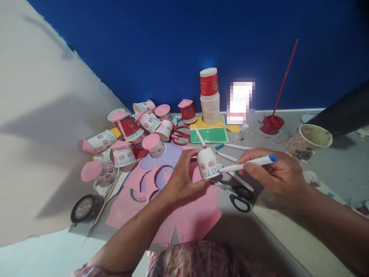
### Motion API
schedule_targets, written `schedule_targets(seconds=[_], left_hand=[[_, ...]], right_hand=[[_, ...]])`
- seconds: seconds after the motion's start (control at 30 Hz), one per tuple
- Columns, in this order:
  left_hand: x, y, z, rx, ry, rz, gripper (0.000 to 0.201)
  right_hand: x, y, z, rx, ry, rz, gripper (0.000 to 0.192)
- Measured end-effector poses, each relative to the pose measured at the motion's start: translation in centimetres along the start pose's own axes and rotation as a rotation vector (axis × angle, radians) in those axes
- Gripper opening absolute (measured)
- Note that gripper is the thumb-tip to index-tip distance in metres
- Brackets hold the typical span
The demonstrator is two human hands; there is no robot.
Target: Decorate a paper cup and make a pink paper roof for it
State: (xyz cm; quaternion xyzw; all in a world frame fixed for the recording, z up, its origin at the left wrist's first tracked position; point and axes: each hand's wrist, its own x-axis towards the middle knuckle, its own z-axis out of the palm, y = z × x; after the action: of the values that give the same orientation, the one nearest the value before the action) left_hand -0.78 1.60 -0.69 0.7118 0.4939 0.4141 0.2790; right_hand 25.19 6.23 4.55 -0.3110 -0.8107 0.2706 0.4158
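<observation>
Marker tip at the wall of an upturned white paper cup (208, 163) with red and green drawn patterns.

Cup sits inverted over pink paper sheets (190, 215). Left hand (181, 177) closed round its left side, steadying it. Right hand (276, 173) pinches a white marker with blue cap (248, 163), tip at the cup's right wall. Judged step: drawing decoration; next stroke likely needs the cup turned to a bare patch. Just right of cup: black-handled scissors (238, 196). Left and behind it: a cluster of decorated pink-lidded cups (129, 134). Behind it: 1 stack of red-and-white cups (210, 96).
</observation>
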Motion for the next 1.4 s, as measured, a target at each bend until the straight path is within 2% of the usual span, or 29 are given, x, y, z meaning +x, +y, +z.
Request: schedule_targets(seconds=[0.17,0.33,0.53,0.77,0.87,0.97,1.2,1.4], left_hand=[[0.03,0.00,0.20,-0.023,0.008,-0.029,0.070],[0.09,0.24,0.22,-0.066,0.015,-0.059,0.071],[-0.03,0.13,0.28,-0.049,0.001,-0.083,0.072],[0.00,0.48,0.43,-0.153,0.016,-0.127,0.072],[0.02,0.35,0.46,-0.141,0.022,-0.143,0.076],[0.09,0.25,0.56,-0.223,0.031,-0.140,0.074],[0.28,0.61,0.63,-0.307,0.026,-0.126,0.069],[0.27,0.47,0.69,-0.329,0.028,-0.128,0.071]], right_hand=[[0.17,0.02,-0.21,0.007,-0.050,0.003,0.013],[-0.14,0.09,-0.42,-0.007,0.047,0.067,0.011],[0.18,0.00,0.03,0.019,-0.039,-0.010,0.013],[-0.07,0.19,-0.50,-0.008,0.033,0.051,0.012],[0.06,0.16,-0.47,-0.001,0.009,0.043,0.012],[0.11,0.12,-0.44,0.002,-0.016,0.045,0.013],[-0.59,0.70,-0.40,0.059,0.096,0.095,0.014],[-0.24,0.34,-0.34,0.061,0.031,0.067,0.011]])
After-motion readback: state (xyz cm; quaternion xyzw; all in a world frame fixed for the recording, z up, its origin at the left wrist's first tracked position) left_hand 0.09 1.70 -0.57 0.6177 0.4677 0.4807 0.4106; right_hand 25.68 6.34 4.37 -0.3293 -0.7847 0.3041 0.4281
